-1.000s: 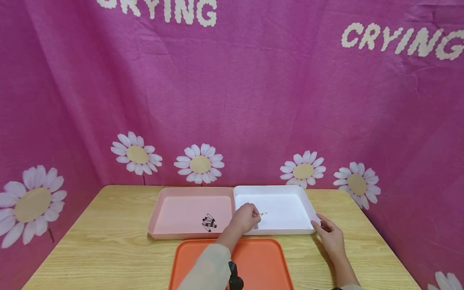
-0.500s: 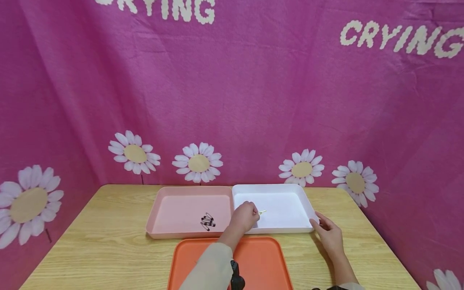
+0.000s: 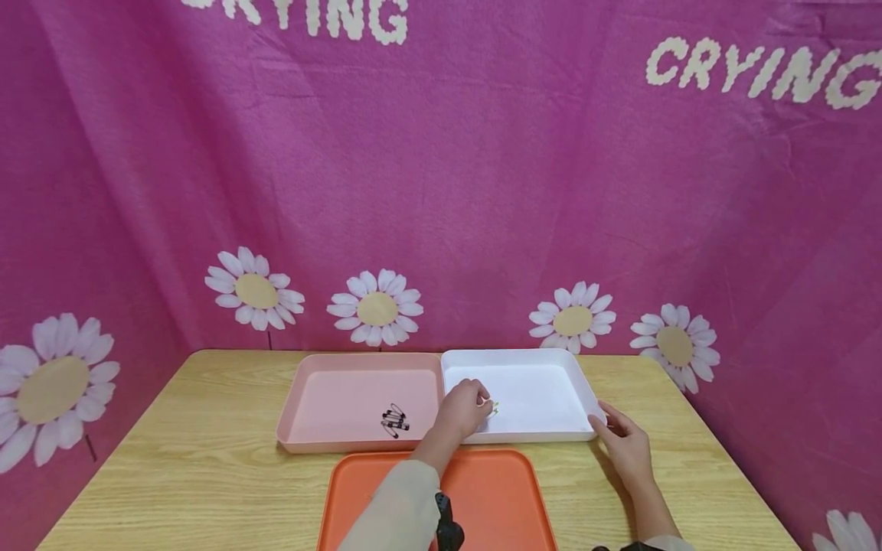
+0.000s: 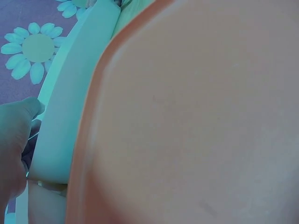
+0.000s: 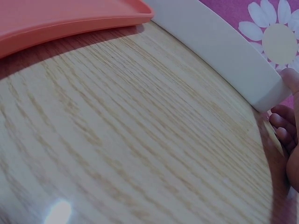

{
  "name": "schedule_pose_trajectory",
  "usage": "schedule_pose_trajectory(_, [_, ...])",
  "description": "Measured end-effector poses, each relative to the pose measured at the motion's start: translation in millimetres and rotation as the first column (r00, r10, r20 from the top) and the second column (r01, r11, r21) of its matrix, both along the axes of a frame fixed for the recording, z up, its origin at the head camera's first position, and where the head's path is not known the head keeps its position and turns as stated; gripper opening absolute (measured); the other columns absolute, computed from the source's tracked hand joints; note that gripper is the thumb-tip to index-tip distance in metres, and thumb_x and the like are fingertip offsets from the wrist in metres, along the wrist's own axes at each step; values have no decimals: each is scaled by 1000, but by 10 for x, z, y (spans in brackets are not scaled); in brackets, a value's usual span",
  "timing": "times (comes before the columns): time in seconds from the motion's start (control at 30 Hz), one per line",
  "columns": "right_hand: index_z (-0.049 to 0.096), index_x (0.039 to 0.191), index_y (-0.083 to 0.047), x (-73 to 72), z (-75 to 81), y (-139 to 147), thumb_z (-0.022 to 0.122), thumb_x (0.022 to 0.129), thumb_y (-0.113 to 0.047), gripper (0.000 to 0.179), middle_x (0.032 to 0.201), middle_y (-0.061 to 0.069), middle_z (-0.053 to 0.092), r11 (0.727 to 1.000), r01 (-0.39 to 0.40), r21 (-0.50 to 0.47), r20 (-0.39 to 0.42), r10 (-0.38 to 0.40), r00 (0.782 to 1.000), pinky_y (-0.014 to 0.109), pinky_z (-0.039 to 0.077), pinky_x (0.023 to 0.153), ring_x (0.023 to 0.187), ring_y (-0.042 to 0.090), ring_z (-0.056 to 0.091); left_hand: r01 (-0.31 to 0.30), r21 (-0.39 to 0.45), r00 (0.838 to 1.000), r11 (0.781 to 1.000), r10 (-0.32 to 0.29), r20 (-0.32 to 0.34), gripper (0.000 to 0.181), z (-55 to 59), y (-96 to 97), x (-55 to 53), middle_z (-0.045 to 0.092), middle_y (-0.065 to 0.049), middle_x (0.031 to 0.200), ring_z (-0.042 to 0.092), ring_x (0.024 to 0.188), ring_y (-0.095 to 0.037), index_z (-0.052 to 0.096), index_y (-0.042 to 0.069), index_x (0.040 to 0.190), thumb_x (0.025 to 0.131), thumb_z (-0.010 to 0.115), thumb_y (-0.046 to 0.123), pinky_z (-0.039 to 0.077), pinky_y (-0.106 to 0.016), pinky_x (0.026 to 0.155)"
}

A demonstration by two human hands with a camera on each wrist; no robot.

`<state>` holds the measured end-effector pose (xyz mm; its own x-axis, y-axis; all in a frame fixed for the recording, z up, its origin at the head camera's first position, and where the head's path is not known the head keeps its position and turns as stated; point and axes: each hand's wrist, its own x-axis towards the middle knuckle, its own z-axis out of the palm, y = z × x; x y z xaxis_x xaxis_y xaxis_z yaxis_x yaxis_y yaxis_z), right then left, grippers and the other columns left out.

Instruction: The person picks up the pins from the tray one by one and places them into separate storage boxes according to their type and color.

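Note:
My left hand [image 3: 463, 407] reaches into the white tray [image 3: 537, 435] near its left end, fingers curled and thumb close to the fingertips. At those fingertips shows a small gold safety pin [image 3: 495, 408], mostly covered by the hand. In the left wrist view the left hand [image 4: 14, 144] overlaps the tray's wall, with a thin bright line between its fingers. My right hand [image 3: 628, 448] holds the white tray's right front corner, thumb on the rim and the other fingers outside and below it. Several black safety pins [image 3: 395, 419] lie bunched in the pink tray [image 3: 331, 445].
The pink tray stands against the white one, at its left. An orange tray [image 3: 492, 497] lies in front of both, under the left forearm. All rest on a wooden table [image 3: 207, 474], with a magenta daisy-print cloth [image 3: 468, 191] hanging behind it.
The gold piece stuck out from the left fingertips half a second ago; now less of it shows and the thumb and fingers have shifted slightly. The right hand keeps its place on the tray.

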<state>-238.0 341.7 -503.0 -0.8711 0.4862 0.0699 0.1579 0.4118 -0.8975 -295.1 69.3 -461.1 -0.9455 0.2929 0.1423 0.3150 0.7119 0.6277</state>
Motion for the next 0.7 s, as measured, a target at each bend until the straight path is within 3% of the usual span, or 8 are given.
schedule_pose_trajectory(0.13, [57,129,-14,9,9,-5,65,84,-44,55,93,-13,55,1000,-4,-6,14,4,1000,11,41,67,82,-4,46,34,23,999,999,-35,6,11,27,-38,0,55,-1,81,50,70,-12,63,9,91,86,64,19,45,-24,68])
schedule_pose_trajectory(0.47, [57,129,-14,2,-6,-2,66,84,-42,54,90,-16,55,1000,3,15,4,-4,1000,12,42,66,79,-6,46,142,34,988,989,-139,-66,14,154,-175,-59,61,-5,82,55,74,-15,66,7,92,85,66,19,45,-24,69])
schedule_pose_trajectory(0.7, [56,131,-16,-9,-16,1,64,84,-47,56,99,-9,55,1000,3,18,40,-4,999,12,41,67,83,-3,45,121,73,990,990,-126,64,15,283,-307,-7,60,-4,91,52,80,-13,65,10,95,86,66,22,46,-26,77])
